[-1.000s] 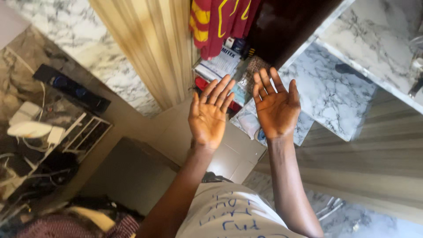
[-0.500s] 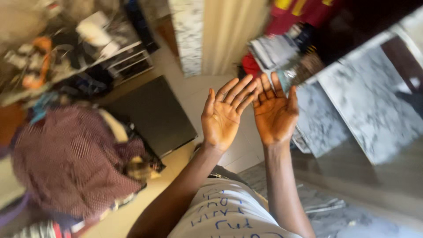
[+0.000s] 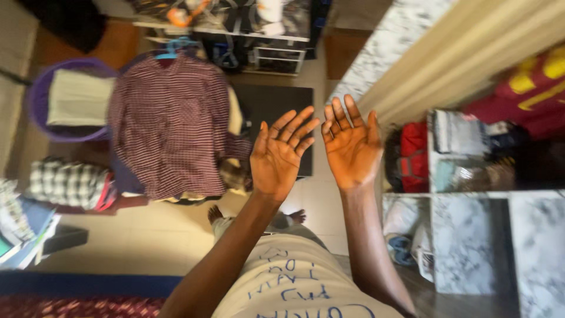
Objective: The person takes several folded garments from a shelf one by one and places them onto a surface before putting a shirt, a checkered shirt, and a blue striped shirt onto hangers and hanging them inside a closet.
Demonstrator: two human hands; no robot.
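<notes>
My left hand [image 3: 281,154] and my right hand [image 3: 350,143] are raised in front of me, palms up and towards the camera, fingers spread, side by side and holding nothing. They hover above the pale floor [image 3: 147,235]. A maroon checked shirt [image 3: 168,121] on a blue hanger [image 3: 174,46] lies spread to the left of my left hand, beside a dark mat [image 3: 276,106]. My feet [image 3: 253,217] show below my hands.
A purple basket [image 3: 35,94] with folded cloth sits at far left, with a plaid garment [image 3: 67,184] below it. A shelf of red and folded clothes [image 3: 459,147] and marble-patterned panels [image 3: 482,241] stand on the right. A cluttered rack [image 3: 235,23] is at the top.
The view has swung, so the checked shirt and basket now lie spread at the left. Both hands stay raised, open and empty, side by side.
</notes>
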